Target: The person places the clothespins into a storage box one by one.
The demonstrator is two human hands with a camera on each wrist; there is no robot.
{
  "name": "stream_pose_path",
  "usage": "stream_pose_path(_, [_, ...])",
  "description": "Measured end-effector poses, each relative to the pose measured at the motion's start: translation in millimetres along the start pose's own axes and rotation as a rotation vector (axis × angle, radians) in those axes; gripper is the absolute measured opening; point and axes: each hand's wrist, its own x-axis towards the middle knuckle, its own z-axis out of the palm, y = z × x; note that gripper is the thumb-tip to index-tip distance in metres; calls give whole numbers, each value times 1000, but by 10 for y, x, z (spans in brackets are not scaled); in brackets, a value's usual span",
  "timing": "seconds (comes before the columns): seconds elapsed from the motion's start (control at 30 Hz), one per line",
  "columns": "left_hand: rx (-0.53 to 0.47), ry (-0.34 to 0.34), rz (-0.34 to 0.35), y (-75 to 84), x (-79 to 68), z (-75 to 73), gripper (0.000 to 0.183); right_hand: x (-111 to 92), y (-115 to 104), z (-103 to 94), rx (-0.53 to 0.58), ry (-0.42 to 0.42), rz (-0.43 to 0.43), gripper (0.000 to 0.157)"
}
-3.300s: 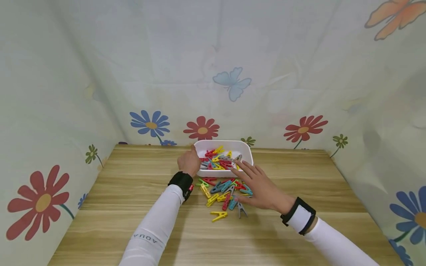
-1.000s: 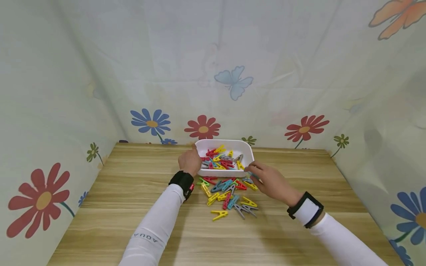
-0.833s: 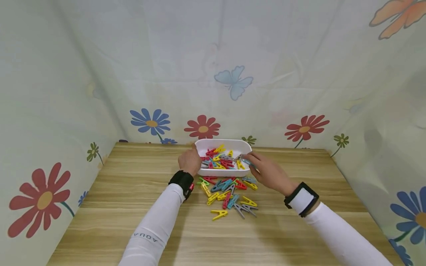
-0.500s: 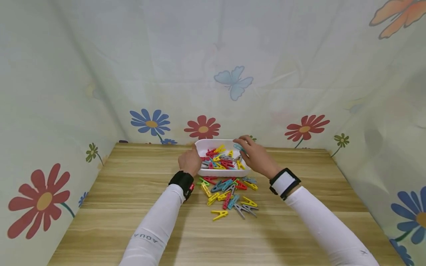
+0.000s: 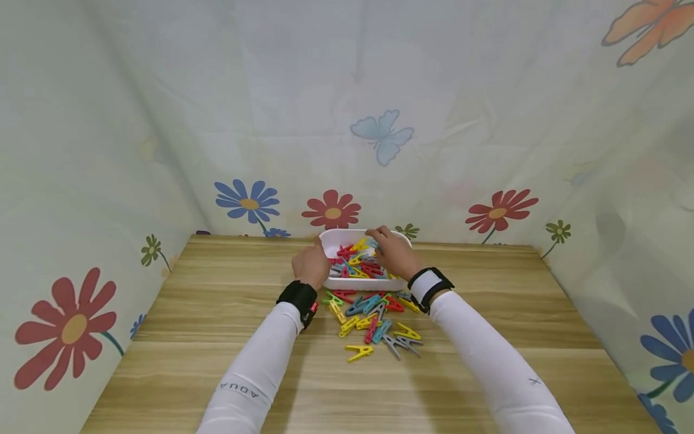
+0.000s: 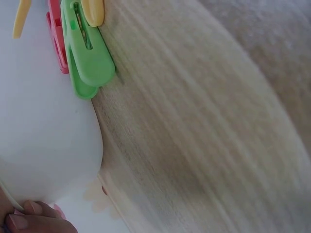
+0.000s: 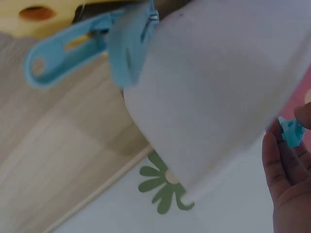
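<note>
A white tray (image 5: 363, 284) holds several coloured clothespins at the back of the table. My left hand (image 5: 311, 265) grips its left rim; in the left wrist view, curled fingers (image 6: 41, 222) show at the tray's edge. Over the right part of the tray, my right hand (image 5: 398, 254) pinches a light blue clothespin (image 7: 292, 132) between thumb and fingers. In the head view that hand partly hides the clothespin and the tray's right side. In front of the tray lies a loose pile of yellow, red, blue, green and grey clothespins (image 5: 371, 322).
The wooden table (image 5: 228, 361) meets a flower-printed cloth (image 5: 271, 120) at its back and sides. One yellow clothespin (image 5: 359, 352) lies nearest the front. A green clothespin (image 6: 95, 63) lies close against the tray's front wall.
My right hand has taken a light blue clothespin from beside the tray's front right corner, raised it over the rim and moved left above the tray. My left hand stays on the rim.
</note>
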Motion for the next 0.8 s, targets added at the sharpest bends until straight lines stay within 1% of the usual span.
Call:
stream_pose_path(0.13, [-1, -3, 0, 14, -14, 4, 60, 29, -39, 109, 1, -9, 16, 47])
stream_pose_path(0.3, [-7, -25, -2, 21, -21, 13, 59, 4, -72, 195, 0, -38, 29, 48])
stream_pose_path(0.4, [-12, -27, 4, 18, -19, 14, 59, -17, -81, 211, 15, -52, 46, 55])
stream_pose_path(0.47, [-15, -17, 8, 10, -13, 18, 58, -22, -81, 202, 13, -57, 50, 62])
stream_pose_path(0.6, [-16, 1, 16, -7, -5, 20, 58, -30, -71, 120, -15, -34, 41, 70])
stream_pose_path(0.7, [-17, 3, 18, -14, 1, 17, 57, -49, -52, 22, -35, 7, 23, 72])
stream_pose_path(0.8, [-17, 0, 16, -20, 9, 15, 56, -96, -72, -153, -46, 37, 7, 73])
